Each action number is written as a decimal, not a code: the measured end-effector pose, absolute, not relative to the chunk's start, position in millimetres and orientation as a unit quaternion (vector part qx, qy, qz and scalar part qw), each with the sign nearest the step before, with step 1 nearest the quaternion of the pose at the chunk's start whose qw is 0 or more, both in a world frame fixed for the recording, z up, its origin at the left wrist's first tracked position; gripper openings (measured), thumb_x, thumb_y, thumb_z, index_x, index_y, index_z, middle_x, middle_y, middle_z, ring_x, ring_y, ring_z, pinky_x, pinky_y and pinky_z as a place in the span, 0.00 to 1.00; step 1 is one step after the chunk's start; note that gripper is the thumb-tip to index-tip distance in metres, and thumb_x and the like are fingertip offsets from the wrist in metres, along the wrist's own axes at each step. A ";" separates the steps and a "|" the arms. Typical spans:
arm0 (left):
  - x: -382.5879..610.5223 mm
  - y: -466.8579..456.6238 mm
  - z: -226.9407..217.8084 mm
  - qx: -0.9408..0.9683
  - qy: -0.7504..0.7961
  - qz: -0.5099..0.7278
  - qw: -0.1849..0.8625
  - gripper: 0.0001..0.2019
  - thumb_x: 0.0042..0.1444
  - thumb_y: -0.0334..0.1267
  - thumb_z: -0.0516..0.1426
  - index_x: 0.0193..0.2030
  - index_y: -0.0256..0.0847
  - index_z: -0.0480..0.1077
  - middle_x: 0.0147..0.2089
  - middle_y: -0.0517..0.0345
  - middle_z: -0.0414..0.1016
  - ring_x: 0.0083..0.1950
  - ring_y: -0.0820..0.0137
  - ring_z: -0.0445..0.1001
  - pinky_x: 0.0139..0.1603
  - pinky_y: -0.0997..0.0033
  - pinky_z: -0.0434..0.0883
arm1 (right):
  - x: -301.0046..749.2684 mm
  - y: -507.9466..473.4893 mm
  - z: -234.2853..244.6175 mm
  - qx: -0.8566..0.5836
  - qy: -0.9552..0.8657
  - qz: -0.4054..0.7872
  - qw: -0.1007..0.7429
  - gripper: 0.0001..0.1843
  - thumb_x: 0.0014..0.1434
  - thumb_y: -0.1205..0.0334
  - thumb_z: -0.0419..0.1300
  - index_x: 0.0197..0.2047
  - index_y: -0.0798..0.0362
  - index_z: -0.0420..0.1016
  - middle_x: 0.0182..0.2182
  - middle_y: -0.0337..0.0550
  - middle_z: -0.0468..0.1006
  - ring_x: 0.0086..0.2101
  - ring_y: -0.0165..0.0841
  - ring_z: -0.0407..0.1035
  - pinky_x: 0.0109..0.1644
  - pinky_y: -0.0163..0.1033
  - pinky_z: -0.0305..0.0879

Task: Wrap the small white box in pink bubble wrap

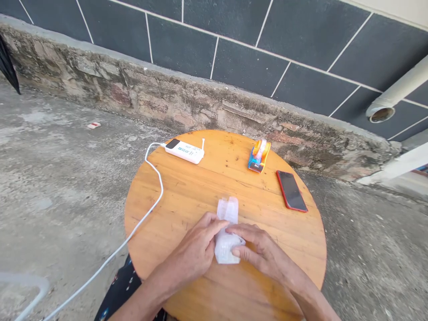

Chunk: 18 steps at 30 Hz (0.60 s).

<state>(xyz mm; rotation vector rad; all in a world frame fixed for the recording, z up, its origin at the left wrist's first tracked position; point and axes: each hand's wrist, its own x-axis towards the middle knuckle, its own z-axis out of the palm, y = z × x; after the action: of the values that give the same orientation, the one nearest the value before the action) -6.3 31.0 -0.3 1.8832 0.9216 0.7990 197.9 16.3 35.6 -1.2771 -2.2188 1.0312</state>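
Note:
A whitish translucent bundle (pixel 228 248), which looks like plastic wrapping folded round something, lies on the round wooden table (pixel 190 191). Its far end stretches away from me in a loose flap. My left hand (pixel 199 243) grips the bundle's left side, thumb across its top. From the right, my right hand (pixel 259 247) holds it between thumb and fingers, with the fingertips close to my left thumb. What lies inside the wrapping cannot be made out.
Toward the table's far edge are a white power bank-like device (pixel 184 151) with a white cable (pixel 157 200) and an orange-and-blue tape dispenser (pixel 259 156). A red-edged phone (pixel 291 191) lies at the right. Behind stand a stone ledge (pixel 187 100) and a pipe (pixel 401 93).

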 end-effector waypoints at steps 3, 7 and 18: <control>-6.3 35.0 5.4 0.772 0.381 0.278 0.425 0.21 0.59 0.25 0.46 0.52 0.48 0.70 0.45 0.55 0.68 0.45 0.68 0.70 0.47 0.70 0.68 | 196.4 21.2 40.7 -0.431 -0.781 0.406 0.200 0.18 0.64 0.51 0.56 0.55 0.45 0.72 0.49 0.42 0.74 0.48 0.36 0.68 0.54 0.40 0.62; -4.9 38.5 9.9 0.780 0.395 0.250 0.415 0.16 0.58 0.28 0.48 0.44 0.45 0.74 0.42 0.55 0.69 0.42 0.67 0.70 0.43 0.71 0.68 | 197.5 25.2 42.1 -0.435 -0.765 0.433 0.196 0.17 0.63 0.51 0.56 0.53 0.45 0.73 0.47 0.41 0.72 0.47 0.34 0.67 0.52 0.38 0.63; -12.2 25.5 7.3 0.766 0.363 0.310 0.431 0.34 0.47 0.21 0.50 0.62 0.47 0.60 0.57 0.55 0.65 0.57 0.64 0.66 0.59 0.66 0.64 | 199.8 39.5 50.6 -0.388 -0.758 0.489 0.187 0.17 0.65 0.53 0.54 0.52 0.48 0.75 0.47 0.42 0.75 0.46 0.35 0.69 0.52 0.39 0.62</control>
<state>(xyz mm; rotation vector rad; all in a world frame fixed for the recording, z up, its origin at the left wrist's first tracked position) -12.2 25.5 7.3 1.9099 0.9057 0.7740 199.8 39.5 50.6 -1.0914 -2.1353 1.3779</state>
